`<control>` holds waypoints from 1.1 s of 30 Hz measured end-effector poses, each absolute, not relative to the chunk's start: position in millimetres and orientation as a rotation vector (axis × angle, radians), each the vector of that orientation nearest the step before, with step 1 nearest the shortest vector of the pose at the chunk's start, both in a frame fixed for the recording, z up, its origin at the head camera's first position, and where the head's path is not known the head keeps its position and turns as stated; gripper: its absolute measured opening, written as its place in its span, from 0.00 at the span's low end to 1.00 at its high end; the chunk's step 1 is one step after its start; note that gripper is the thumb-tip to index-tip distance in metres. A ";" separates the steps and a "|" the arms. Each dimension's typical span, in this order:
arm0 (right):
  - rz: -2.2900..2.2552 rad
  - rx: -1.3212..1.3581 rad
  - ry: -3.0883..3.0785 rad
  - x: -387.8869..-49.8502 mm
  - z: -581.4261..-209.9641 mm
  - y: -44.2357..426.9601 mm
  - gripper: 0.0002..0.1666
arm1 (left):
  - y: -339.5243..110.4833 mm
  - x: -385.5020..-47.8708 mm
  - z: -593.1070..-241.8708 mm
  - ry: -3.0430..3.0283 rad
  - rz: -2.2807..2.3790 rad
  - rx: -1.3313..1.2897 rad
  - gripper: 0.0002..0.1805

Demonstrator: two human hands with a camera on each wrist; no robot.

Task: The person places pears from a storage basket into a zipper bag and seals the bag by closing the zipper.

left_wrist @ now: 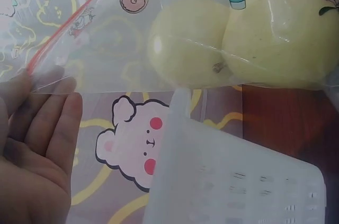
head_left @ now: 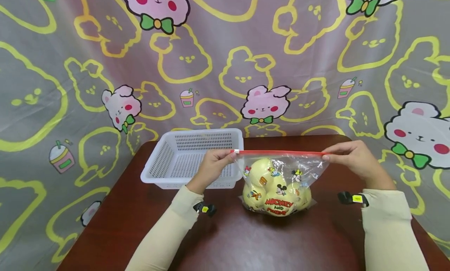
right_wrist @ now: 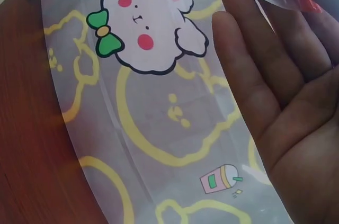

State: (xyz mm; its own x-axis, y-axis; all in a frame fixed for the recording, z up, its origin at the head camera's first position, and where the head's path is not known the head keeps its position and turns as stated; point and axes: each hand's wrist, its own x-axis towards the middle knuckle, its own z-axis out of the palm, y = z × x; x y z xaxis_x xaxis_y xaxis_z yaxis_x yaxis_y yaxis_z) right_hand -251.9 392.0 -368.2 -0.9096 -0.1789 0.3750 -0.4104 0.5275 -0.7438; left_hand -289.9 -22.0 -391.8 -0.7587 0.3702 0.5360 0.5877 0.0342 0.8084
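A clear zipper bag printed with cartoon figures is stretched between my two hands over the table, its red zip strip at the top. Inside lie several pale yellow fruits, round and smooth, one with a short stem. My left hand pinches the strip's left end beside a white slider. At the opposite end, my right hand pinches the right corner between thumb and fingers. The strip looks straight and closed along its length. Whether the bag's base touches the table cannot be told.
A white perforated plastic basket stands on the dark red-brown table, behind and left of the bag, partly covered by my left hand. A patterned curtain with cartoon rabbits hangs behind the table and at its sides.
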 end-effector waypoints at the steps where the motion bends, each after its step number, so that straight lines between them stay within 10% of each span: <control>1: 1.297 0.467 -2.522 -250.8 -367.4 392.0 0.13 | -21.5 -290.1 -391.6 -2.107 -1.800 -0.997 0.12; 33: 1.288 0.499 -2.654 -206.2 -322.1 409.6 0.11 | -11.4 -261.7 -372.2 -2.199 -2.057 -0.961 0.12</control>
State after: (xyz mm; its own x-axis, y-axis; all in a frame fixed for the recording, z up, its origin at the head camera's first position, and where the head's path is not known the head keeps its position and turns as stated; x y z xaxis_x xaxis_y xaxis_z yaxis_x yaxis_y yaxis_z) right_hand -206.2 409.6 -322.1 -0.9335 -0.2299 0.2753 -0.3585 0.5762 -0.7345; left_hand -261.7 -11.4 -372.2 -0.8151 0.4351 0.3824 0.4105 -0.0320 0.9113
